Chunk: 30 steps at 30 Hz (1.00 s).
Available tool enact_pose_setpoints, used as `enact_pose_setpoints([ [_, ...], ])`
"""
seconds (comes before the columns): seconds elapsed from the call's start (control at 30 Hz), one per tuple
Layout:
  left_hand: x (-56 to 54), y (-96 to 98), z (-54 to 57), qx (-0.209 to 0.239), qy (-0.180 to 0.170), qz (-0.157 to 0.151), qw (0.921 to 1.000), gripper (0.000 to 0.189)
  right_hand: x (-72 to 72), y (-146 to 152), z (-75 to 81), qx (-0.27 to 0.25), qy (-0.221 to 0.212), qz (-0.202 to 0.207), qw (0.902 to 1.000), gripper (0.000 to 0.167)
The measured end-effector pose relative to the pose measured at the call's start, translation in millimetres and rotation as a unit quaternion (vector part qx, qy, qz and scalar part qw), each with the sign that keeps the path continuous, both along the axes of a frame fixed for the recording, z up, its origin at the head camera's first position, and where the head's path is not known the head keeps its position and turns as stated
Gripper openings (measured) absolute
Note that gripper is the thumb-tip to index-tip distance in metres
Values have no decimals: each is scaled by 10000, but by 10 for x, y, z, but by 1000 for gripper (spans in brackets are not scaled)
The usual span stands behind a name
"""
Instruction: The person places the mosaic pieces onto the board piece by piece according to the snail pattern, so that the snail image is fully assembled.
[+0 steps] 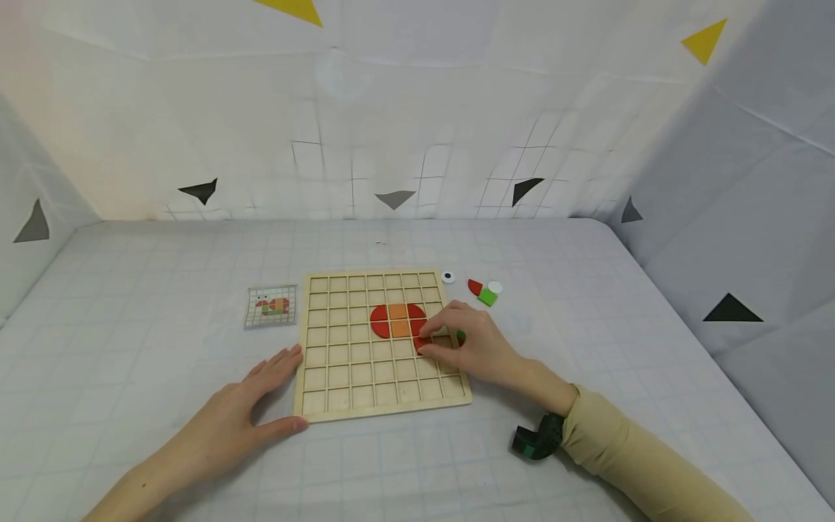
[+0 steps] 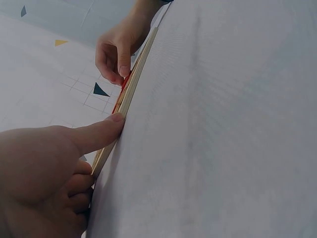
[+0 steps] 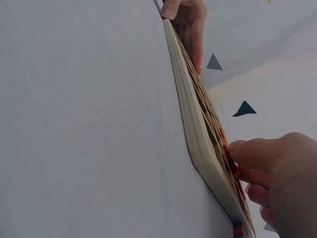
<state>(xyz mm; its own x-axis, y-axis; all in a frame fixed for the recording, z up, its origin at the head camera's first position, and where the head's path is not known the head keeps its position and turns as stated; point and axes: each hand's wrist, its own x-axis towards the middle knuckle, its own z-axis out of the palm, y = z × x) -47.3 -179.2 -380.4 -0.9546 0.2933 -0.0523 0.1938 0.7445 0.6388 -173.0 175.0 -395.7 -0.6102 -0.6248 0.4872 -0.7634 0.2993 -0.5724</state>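
Observation:
A wooden grid board (image 1: 385, 415) lies on the table. Red rounded pieces (image 1: 380, 312) and orange square pieces (image 1: 399, 329) fill several of its cells, forming a disc right of centre. My right hand (image 1: 479, 341) is over the board's right part, thumb and fingers pinching a red piece (image 1: 420, 346) just below the disc; its outline is partly hidden. In the right wrist view that red piece (image 3: 232, 161) shows at the fingertips. My left hand (image 1: 244, 406) rests against the board's left edge, fingers extended and thumb at the near corner.
A small picture card (image 1: 270, 307) lies left of the board. Beyond its right side are an eye disc (image 1: 448, 277), a red quarter piece (image 1: 475, 287), a white disc (image 1: 495, 288) and a green square (image 1: 487, 297). Another green piece (image 1: 461, 336) is partly behind my right hand.

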Motion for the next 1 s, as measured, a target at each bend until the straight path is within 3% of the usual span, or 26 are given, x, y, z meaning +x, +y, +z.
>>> enact_pose_setpoints([
  [0.5,4,-8,-24,90,33,-14,10000,88,-12,-5,-7,32,336,58,9994,20],
  [0.77,5,-10,-15,64,30,-9,10000,88,-1,-15,0,-39,303,95,9995,21],
  [1.0,3,-3,-10,50,-3,-11,10000,89,-80,127,112,138,209,0,9997,20],
])
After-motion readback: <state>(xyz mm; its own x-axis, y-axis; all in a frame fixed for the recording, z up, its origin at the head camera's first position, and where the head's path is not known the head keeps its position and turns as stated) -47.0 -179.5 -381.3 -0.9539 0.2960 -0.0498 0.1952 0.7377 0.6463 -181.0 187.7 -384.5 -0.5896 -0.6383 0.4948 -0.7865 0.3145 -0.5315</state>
